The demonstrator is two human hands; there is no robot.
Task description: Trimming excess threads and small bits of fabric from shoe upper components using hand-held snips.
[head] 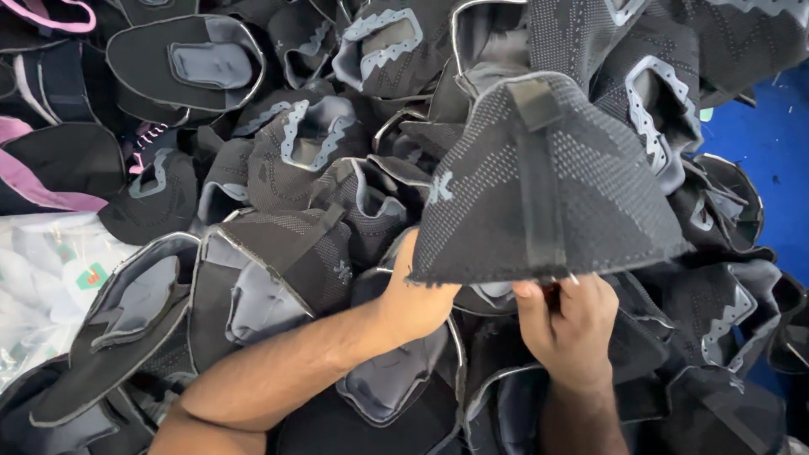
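Observation:
I hold up a black knitted shoe upper (539, 181) with a dotted grey pattern and a black strap down its heel seam. My left hand (417, 295) grips its lower left edge, partly hidden behind the fabric. My right hand (569, 316) pinches the lower edge near the strap's end, fingers curled. The upper is lifted above a pile of similar pieces.
A large heap of black shoe uppers with grey lining (278, 278) fills the view. Uppers with pink trim (42, 190) lie at the far left, above a clear plastic bag (50, 278). A blue surface (775, 160) shows at the right edge.

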